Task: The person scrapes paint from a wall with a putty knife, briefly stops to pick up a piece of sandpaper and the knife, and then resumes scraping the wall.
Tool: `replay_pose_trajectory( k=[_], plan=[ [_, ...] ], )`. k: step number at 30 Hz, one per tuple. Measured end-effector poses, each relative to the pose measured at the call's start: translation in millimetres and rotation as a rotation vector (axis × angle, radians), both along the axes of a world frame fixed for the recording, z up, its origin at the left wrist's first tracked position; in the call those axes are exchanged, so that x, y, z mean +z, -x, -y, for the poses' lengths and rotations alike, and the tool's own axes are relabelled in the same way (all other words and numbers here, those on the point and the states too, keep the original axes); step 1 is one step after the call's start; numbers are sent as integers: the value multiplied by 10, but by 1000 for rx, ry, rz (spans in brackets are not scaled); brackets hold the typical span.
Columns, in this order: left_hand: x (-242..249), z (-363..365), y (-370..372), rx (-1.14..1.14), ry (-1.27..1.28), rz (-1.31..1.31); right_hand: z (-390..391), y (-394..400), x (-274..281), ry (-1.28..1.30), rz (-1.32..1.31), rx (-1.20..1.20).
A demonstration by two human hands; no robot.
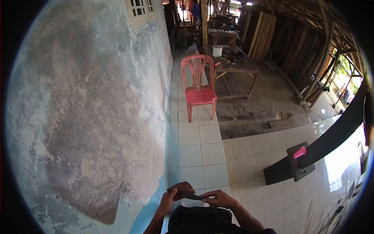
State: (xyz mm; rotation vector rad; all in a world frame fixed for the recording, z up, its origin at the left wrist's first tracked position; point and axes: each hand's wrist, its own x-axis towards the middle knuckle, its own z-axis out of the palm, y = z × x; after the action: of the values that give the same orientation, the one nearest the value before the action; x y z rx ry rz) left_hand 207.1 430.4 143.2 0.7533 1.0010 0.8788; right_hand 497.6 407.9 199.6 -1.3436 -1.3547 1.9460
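Low in the head view, in front of my dark-clothed body, a bent piece of sandpaper (184,188) is held between both hands. One face shows reddish brown, and a dark grey strip runs along its lower edge. My left hand (168,201) is closed on the left end, thumb over the edge. The right end, a narrow dark tip, is pinched by the fingers of my right hand (221,199). Close on the left rises a rough plastered wall (89,117) with grey and whitish patches and pale blue paint at its foot.
A red plastic chair (200,94) stands ahead on the tiled walkway (191,155). Behind it, a wooden table (243,67) carries a white bucket (217,50) and small items. To the right, a pink cup (299,152) rests on a dark post base (293,162).
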Motion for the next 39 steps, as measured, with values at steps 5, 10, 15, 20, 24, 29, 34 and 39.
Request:
replay_pose_trajectory(
  k=[5,10,15,20,24,29,34,39],
  plan=[
    [83,10,70,-29,119,-18,25,-92,67,53,-59,31],
    [265,24,-1,-171,13,-172,60,-170,26,143,-135,6],
    [434,93,-107,-165,0,-113,68,-229,31,191,-234,13],
    [428,270,-200,-174,79,-130,191,-174,-47,252,-275,-16],
    [556,299,-286,-128,-61,-246,256,-98,-18,249,-282,-79],
    [713,325,-372,-50,-74,-167,262,-93,94,258,-323,-89],
    [771,307,-398,7,-133,-237,234,-23,249,263,-251,-106],
    [682,301,-307,21,-187,-360,274,83,162,264,-272,-139]
  ],
)
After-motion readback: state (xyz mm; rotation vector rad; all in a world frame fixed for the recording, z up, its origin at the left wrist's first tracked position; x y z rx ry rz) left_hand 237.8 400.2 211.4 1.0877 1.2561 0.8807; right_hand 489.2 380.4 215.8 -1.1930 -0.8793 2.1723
